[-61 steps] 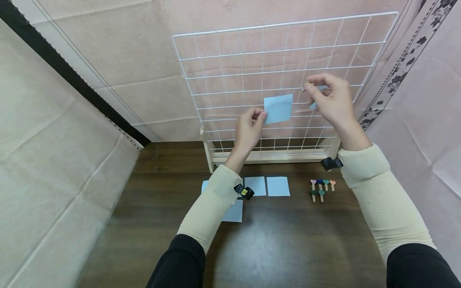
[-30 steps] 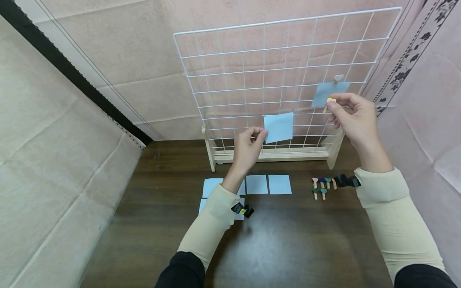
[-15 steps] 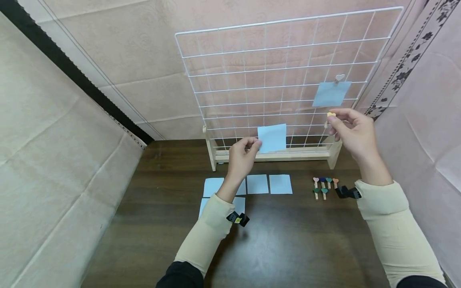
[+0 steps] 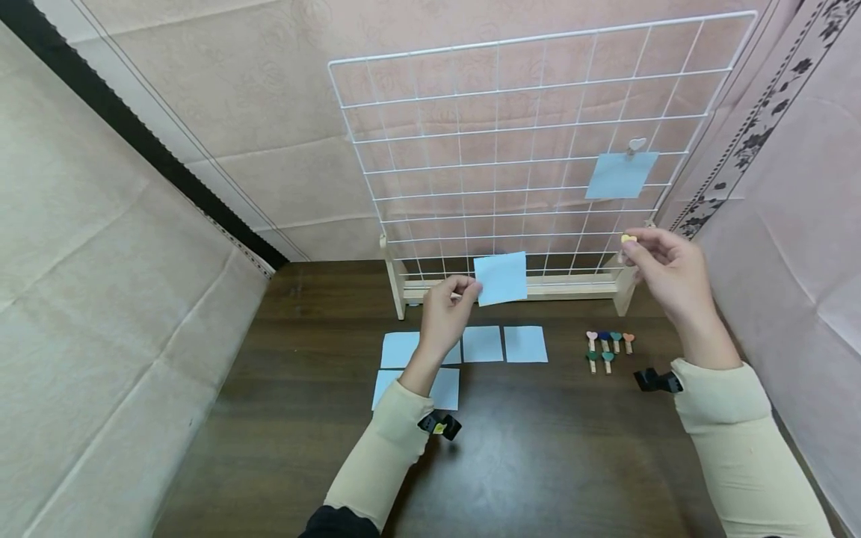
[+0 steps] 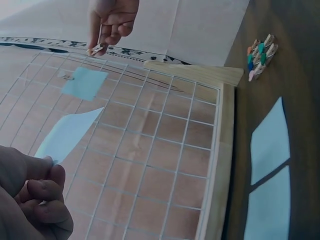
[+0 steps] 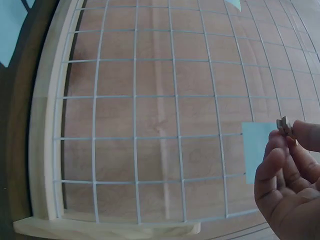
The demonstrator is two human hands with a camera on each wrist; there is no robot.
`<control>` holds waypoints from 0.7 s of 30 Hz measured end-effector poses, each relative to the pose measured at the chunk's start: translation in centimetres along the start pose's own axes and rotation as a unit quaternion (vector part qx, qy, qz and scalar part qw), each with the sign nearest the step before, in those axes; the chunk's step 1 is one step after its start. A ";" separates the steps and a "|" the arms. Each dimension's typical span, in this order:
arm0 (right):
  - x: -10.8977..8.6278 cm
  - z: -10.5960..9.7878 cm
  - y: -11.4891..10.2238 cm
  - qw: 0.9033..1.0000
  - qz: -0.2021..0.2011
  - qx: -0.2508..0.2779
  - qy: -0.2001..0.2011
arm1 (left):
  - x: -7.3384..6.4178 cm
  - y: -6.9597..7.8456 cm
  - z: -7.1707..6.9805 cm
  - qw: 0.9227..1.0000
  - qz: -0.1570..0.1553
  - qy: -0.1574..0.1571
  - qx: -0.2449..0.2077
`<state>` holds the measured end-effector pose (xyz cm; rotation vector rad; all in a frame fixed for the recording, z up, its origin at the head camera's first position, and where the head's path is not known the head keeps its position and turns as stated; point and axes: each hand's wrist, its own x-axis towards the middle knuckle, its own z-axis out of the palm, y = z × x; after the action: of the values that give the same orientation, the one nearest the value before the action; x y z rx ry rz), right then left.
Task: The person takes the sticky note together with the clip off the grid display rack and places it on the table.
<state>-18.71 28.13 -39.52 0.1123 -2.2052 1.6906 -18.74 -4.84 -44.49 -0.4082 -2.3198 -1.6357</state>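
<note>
My left hand (image 4: 445, 315) pinches a blue square of paper (image 4: 501, 279) by its left edge, held in front of the low part of the white wire grid (image 4: 495, 140). In the left wrist view that paper (image 5: 70, 132) bends slightly. My right hand (image 4: 673, 273) pinches a small clothespin (image 4: 628, 240) with a yellow heart on it, to the right of the grid's lower part. Higher on the grid hangs another blue paper (image 4: 622, 176), clipped at its top edge by a clothespin with a white heart (image 4: 636, 145).
Several blue paper squares (image 4: 525, 344) lie on the dark wooden table (image 4: 538, 448), some partly behind my left forearm. Several heart clothespins (image 4: 608, 358) lie grouped to their right. A wooden base (image 4: 558, 287) carries the grid. Pale cloth walls (image 4: 121, 284) surround the table.
Both hands have drawn down and back from the grid, the left carrying its paper, the right its yellow-heart clothespin. The clipped paper, earlier mostly behind the right hand, now shows fully.
</note>
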 end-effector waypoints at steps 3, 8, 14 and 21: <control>-0.5 -0.3 0.8 1.000 0.005 -0.002 0.005 | -0.7 -0.5 0.1 1.000 -0.006 -0.004 0.006; -1.5 -0.7 2.1 1.000 0.024 -0.005 0.003 | -1.7 -1.3 0.2 0.999 -0.026 -0.007 0.020; -2.2 -1.5 3.4 0.999 0.018 0.035 0.001 | -2.5 -2.1 0.1 0.999 -0.039 -0.006 0.024; -3.2 -2.3 4.7 0.999 0.039 0.007 -0.006 | -3.3 -2.7 0.0 0.998 -0.059 -0.012 0.011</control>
<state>-16.54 31.16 -44.40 0.0394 -2.2333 1.7508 -16.77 -5.98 -48.08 -0.2935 -2.4205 -1.6645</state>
